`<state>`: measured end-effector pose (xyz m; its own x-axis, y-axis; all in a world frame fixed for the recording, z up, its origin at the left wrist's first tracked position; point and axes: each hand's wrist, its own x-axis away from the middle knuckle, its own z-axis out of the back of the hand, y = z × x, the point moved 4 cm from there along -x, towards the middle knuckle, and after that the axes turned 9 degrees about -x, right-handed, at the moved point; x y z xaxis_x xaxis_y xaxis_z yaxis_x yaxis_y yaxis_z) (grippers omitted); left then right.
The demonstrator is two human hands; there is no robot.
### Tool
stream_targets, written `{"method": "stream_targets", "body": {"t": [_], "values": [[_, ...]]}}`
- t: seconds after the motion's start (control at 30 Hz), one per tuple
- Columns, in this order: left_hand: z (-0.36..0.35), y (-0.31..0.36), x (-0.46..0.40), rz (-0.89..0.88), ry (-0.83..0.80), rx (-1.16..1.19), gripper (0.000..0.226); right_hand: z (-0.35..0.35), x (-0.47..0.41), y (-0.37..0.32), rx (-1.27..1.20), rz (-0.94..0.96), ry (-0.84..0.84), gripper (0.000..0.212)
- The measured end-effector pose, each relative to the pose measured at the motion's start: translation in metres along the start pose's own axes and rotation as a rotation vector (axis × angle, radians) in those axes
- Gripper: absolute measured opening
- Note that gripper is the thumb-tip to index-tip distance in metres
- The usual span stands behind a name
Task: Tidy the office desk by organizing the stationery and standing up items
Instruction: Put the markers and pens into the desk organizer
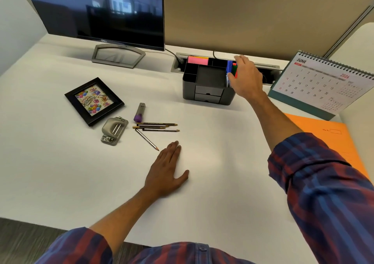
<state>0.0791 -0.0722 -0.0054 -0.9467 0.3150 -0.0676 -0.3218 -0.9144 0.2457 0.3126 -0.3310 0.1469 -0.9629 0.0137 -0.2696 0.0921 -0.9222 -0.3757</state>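
Stationery lies scattered on a white office desk (60, 172), seen from above by the person working at it. At far left, a black picture frame (94, 101) with a colourful birthday print lies flat on its back. Just beside its lower right corner sits a grey metal hole punch (114, 130). To the right of that, a small clear tube with a purple cap (139, 112) lies nearly upright in the view, and below it four pencils (156, 127) rest loose: three roughly side by side, pointing right, and one angled down toward the person.

Near the pencil tips, the left hand (167, 170) rests palm down on the desk, fingers straight and together, holding nothing.

Behind, a dark monitor (97, 10) stands on a grey stand.

Right of centre, toward the back of the desk, stands a black desk organiser (208, 83) with several open compartments and two small drawers in front. Pink sticky notes (198, 59) sit in a rear compartment. The right hand (245, 77) reaches over the organiser's right side, fingers curled around a bundle of blue, red and green items (232, 70) standing in the right-hand compartment; what they are is hard to tell.

Further right, a spiral desk calendar (321, 81) showing June stands upright. An orange folder (334, 140) lies flat in front of it, partly hidden by a plaid sleeve (323, 182).
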Motion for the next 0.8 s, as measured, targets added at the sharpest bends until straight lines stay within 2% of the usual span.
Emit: {"method": "stream_targets", "body": {"t": [0.07,0.17,0.33,0.53,0.67,0.8], "values": [[0.000,0.000,0.000,0.003,0.003,0.006,0.082,-0.009,-0.002,-0.002,0.042,0.065,-0.084,0.062],[0.000,0.000,0.000,0.002,0.003,0.009,0.082,-0.017,-0.002,-0.002,0.101,0.085,-0.156,0.061],[-0.001,0.000,0.000,0.004,0.004,0.015,0.081,-0.013,0.002,-0.007,0.148,0.057,-0.069,0.042],[-0.001,0.000,0.000,0.004,0.004,0.014,0.082,-0.014,0.003,-0.008,0.138,0.044,-0.095,0.046],[-0.002,-0.001,0.000,0.006,-0.002,0.011,0.082,-0.018,0.017,-0.015,0.070,0.108,0.020,0.055],[-0.002,-0.001,0.000,0.000,0.001,0.006,0.082,-0.027,0.045,-0.033,-0.090,0.224,0.197,0.038]]}}
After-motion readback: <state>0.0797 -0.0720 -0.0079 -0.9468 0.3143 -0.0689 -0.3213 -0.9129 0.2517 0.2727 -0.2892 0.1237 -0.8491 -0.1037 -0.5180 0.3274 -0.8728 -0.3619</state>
